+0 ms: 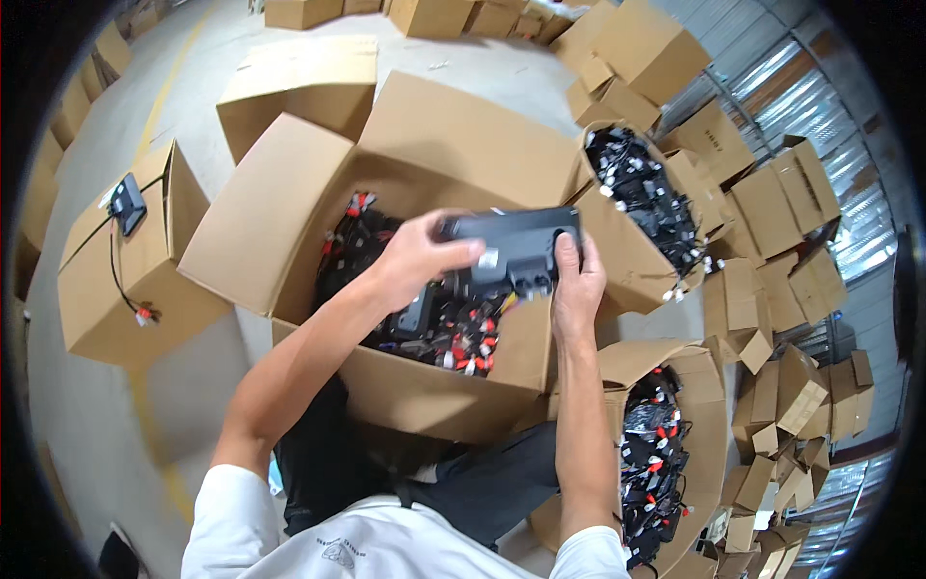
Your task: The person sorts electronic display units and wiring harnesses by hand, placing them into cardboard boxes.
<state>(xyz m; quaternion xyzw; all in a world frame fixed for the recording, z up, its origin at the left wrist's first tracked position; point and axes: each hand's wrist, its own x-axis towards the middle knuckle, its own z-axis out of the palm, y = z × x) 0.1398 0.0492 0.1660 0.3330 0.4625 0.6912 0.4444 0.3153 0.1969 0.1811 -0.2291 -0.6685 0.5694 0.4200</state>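
Note:
Both my hands hold a flat black electronic unit (521, 241) above an open cardboard box (453, 391). Its casing carries a small pale label, and what look like ports line the lower edge. My left hand (424, 253) grips its left end, thumb across the face. The opposite end sits in my right hand (577, 285), with the thumb on top and the fingers behind. Inside the box below lie black cables (362, 227) and a heap of red and white connectors (468, 347). Among them rests another black unit (413, 317), partly hidden by my left arm.
To the left, a closed carton (135, 280) bears a small black device (127, 205) with cables. At the right stand two open cartons, one of black cables with white connectors (646, 193), the other of mixed cables (656, 463). More cartons (786, 193) pile up beyond.

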